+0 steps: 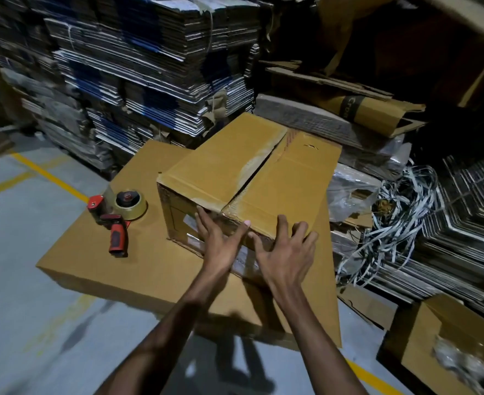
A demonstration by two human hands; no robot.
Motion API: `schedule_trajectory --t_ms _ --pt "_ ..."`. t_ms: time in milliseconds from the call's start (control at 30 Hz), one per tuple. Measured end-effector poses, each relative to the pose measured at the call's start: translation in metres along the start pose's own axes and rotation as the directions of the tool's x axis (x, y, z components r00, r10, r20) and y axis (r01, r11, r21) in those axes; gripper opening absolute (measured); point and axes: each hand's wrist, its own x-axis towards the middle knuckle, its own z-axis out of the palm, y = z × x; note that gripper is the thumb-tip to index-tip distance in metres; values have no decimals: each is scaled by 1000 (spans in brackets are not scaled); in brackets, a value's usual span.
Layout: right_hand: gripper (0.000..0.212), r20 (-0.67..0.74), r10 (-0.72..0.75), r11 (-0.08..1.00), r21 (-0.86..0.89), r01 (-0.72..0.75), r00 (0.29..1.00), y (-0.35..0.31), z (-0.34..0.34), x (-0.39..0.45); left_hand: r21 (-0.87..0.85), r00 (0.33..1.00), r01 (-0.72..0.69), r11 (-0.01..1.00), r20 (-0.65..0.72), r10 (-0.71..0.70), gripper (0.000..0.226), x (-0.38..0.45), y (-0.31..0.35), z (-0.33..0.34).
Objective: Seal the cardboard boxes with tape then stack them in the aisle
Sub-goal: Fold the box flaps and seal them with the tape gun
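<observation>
Head view: left hand [221,240] and right hand [285,252], fingers spread, press the near face of a cardboard box [246,172] on a larger box [138,252]; seemingly gripping nothing. Tape dispenser [117,215] lies at nine o'clock.
</observation>
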Motion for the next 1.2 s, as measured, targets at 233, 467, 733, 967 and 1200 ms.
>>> schedule_trajectory --t_ms 233,467,733,967,1200 --pt "55 -208 -229 935 223 274 951 3 12 2 -88 998 33 996 -50 -37 127 49 1 -20" --pt "52 -190 -443 782 396 482 876 -29 41 19 -176 998 -62 982 5 64 116 113 -5 -79" --pt "53 -86 -750 590 362 722 656 -98 56 77 -210 977 -89 974 173 126 85 213 2 -140" --pt "65 129 -778 617 339 710 615 -186 73 120 -194 954 -92 977 263 142 63 290 2 -175" --pt "89 263 -813 582 379 720 519 -247 105 189 -125 942 14 992 335 29 26 342 3 -183"
